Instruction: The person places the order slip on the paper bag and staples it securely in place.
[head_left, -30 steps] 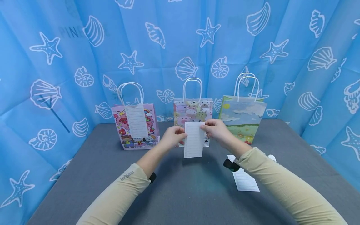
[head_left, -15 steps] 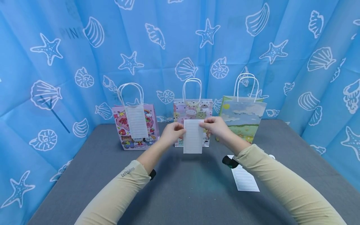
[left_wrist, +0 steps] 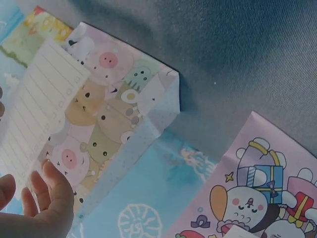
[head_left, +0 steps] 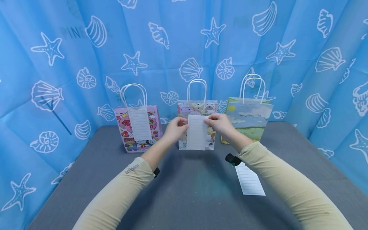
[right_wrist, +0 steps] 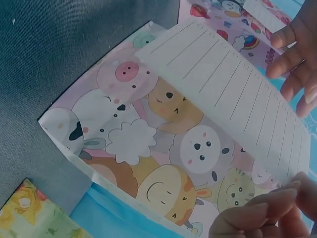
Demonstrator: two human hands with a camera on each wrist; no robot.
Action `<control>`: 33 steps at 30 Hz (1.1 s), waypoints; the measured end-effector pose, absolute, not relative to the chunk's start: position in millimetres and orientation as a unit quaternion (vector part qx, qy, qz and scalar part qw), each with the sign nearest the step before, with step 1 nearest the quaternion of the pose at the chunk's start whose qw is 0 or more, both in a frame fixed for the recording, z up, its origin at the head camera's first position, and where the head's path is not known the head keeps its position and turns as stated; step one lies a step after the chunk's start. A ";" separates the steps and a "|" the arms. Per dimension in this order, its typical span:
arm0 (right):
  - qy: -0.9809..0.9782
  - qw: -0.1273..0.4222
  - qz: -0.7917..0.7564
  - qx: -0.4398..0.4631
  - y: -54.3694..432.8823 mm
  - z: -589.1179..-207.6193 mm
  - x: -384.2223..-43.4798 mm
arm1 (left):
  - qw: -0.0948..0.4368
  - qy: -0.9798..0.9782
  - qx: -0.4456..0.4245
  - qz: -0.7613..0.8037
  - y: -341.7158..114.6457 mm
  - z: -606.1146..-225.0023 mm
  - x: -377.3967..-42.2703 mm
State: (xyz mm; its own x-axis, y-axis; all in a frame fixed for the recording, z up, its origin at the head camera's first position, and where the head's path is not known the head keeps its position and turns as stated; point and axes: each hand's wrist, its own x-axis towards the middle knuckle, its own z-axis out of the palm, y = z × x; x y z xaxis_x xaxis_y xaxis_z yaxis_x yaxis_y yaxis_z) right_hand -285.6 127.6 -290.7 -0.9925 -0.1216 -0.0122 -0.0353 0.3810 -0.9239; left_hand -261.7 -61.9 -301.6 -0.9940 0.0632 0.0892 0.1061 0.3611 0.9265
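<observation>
Both hands hold a lined slip of white paper [head_left: 196,134] upright in front of the middle paper bag [head_left: 211,108], which has cartoon animals and white handles. My left hand [head_left: 174,130] pinches the slip's left edge near its upper part. At the upper right corner, my right hand [head_left: 222,125] grips it between thumb and fingers. In the right wrist view the slip [right_wrist: 228,84] slants over the animal print [right_wrist: 148,99], its small checkboxes along one edge. The left wrist view shows the slip [left_wrist: 39,99] overlapping the same bag, the left fingers [left_wrist: 57,193] beside its edge.
A pink cartoon bag [head_left: 156,123] stands at the left with a similar slip [head_left: 139,124] on its front. To the right is a landscape-print bag [head_left: 248,118]. Another lined slip [head_left: 250,183] lies on the grey tabletop [head_left: 184,198] under the right forearm. A blue shell-patterned curtain [head_left: 161,73] hangs behind.
Both hands have raised the slip and brought it towards the middle bag; it now covers more of the bag's front. The other bags and slips have stayed put.
</observation>
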 end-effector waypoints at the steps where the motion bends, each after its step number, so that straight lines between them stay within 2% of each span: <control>1: 0.830 0.037 -0.555 -0.048 127.7 -290.1 -287.0 | 0.022 -0.826 -0.052 -0.561 -61.9 -300.6 -262.5; 5: 0.825 0.032 -0.562 -0.052 128.3 -287.2 -292.4 | 0.038 -0.830 -0.055 -0.553 -61.2 -296.4 -266.4; 9: 0.822 0.030 -0.566 -0.054 129.0 -284.8 -297.0 | 0.076 -0.842 -0.072 -0.530 -61.3 -291.9 -271.3; 17: 0.819 0.028 -0.572 -0.047 128.0 -281.8 -307.0 | 0.215 -0.893 -0.099 -0.383 -63.8 -275.6 -281.2; 19: 0.817 0.027 -0.574 -0.044 127.3 -280.7 -308.3 | 0.226 -0.902 -0.104 -0.353 -63.6 -271.6 -286.9; 22: 0.819 0.026 -0.572 -0.041 126.5 -279.8 -310.3 | 0.208 -0.919 -0.111 -0.315 -64.2 -266.3 -296.2; 29: 0.824 0.009 -0.566 -0.037 123.3 -277.7 -313.0 | 0.118 -0.953 -0.125 -0.249 -65.7 -257.5 -320.7; 33: 0.823 0.003 -0.567 -0.032 121.7 -277.0 -315.2 | 0.096 -0.960 -0.136 -0.226 -64.1 -256.6 -329.6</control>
State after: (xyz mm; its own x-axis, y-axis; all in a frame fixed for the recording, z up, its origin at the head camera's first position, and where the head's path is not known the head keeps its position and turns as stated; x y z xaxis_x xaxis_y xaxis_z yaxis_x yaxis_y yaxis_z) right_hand -315.2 121.7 -277.0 -0.9980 -0.0555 0.0311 -0.0488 0.3544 -0.9338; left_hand -329.6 -64.1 -256.6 -0.9447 0.2167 0.2462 0.3037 0.8615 0.4069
